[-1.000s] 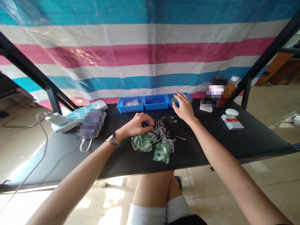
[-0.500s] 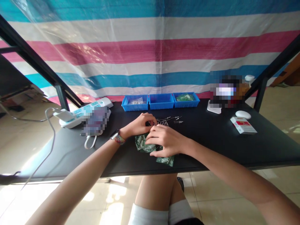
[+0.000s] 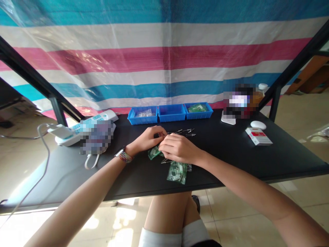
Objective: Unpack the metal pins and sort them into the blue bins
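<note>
My left hand (image 3: 151, 138) and my right hand (image 3: 180, 148) meet over the middle of the black table. The fingers of both are closed at a small green plastic bag (image 3: 153, 153), which hangs partly hidden beneath them. Close to my right hand's underside lies another green bag (image 3: 177, 172) with white, rivet-like pieces inside. Loose pop rivets (image 3: 190, 134) with thin metal stems are scattered just beyond my hands. A few more stems (image 3: 165, 160) show between the two bags.
Three joined blue bins (image 3: 171, 113) stand at the back; the left one holds a clear bag, the right a green bag. A power strip (image 3: 86, 127) and a blurred-out item are at left. A red-and-white box (image 3: 258, 136) and white oval object (image 3: 258, 125) lie at right.
My right hand's spread fingers have closed in toward my left hand. The green bag that lay flat is now gathered up at my fingers. The nearer bag is more uncovered.
</note>
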Demonstrator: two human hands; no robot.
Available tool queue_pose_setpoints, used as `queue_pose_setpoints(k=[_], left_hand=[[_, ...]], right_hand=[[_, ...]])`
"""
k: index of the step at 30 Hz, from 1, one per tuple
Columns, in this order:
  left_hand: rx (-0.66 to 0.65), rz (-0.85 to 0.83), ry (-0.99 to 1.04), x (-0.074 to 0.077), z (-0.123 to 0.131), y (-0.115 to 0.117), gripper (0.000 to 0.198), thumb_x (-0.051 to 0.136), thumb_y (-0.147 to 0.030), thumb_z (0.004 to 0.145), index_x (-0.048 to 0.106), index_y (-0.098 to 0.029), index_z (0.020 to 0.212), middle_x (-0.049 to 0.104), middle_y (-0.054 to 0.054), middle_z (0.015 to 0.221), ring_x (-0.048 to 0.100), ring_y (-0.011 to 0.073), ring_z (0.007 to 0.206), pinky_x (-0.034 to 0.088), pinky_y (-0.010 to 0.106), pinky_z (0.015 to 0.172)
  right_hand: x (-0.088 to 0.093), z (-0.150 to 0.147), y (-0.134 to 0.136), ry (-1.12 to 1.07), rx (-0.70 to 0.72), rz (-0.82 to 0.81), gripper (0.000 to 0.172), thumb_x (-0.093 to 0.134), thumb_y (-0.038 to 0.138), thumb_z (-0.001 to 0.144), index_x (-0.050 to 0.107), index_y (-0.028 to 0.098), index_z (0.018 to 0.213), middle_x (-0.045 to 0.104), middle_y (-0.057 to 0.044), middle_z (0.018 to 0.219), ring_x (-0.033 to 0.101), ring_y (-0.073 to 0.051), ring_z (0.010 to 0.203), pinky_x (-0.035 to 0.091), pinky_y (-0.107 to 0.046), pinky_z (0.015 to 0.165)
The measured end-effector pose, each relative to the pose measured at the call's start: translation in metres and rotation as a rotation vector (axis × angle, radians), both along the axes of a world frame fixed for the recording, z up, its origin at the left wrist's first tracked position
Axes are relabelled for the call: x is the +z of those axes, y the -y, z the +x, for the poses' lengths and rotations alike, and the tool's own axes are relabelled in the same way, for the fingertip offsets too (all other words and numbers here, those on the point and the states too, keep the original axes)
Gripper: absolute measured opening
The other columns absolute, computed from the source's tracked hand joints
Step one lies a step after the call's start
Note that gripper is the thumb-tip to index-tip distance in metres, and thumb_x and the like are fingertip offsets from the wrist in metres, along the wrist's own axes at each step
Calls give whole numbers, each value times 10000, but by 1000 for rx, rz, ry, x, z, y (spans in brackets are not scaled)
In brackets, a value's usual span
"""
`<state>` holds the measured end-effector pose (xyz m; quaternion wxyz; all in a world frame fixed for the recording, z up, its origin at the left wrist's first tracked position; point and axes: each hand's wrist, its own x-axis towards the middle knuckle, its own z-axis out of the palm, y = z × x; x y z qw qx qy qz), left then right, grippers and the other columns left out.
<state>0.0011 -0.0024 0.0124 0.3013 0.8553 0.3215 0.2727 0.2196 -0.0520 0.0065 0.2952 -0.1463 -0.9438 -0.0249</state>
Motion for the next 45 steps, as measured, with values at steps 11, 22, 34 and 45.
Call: queue_pose_setpoints(k=[11, 22, 34, 45], left_hand=[[13, -254, 227, 13, -2, 6, 463, 645, -605, 982, 761, -158, 1008, 750, 78, 951, 674, 219, 871, 546, 316, 811], [25, -418, 279, 3, 0, 2, 449, 874, -494, 831, 687, -152, 1055, 705, 20, 814, 670, 151, 718, 537, 255, 669], [139, 369, 104, 3, 2, 6, 300, 780, -444, 956, 750, -205, 1134, 742, 90, 1094, 684, 244, 1030, 554, 406, 970], [260, 53, 354, 9, 11, 16, 353, 734, -509, 976, 707, -169, 886, 703, 32, 805, 611, 161, 728, 480, 274, 685]], right_hand=[[-8, 4, -14, -491, -255, -387, 171, 560, 227, 1053, 728, 215, 1023, 715, -58, 946, 679, -193, 817, 545, -315, 778], [-6, 12, -29, -675, -361, -514, 198, 620, 287, 989, 795, 198, 965, 757, -66, 908, 675, -186, 760, 549, -315, 716], [-14, 19, -47, -1041, -193, -1343, 372, 898, 401, 729, 783, 190, 1013, 728, -5, 766, 635, -133, 589, 597, -289, 573], [-13, 12, -32, -700, -276, -790, 295, 624, 392, 1020, 761, 210, 1208, 772, -87, 993, 734, -195, 738, 660, -339, 661]])
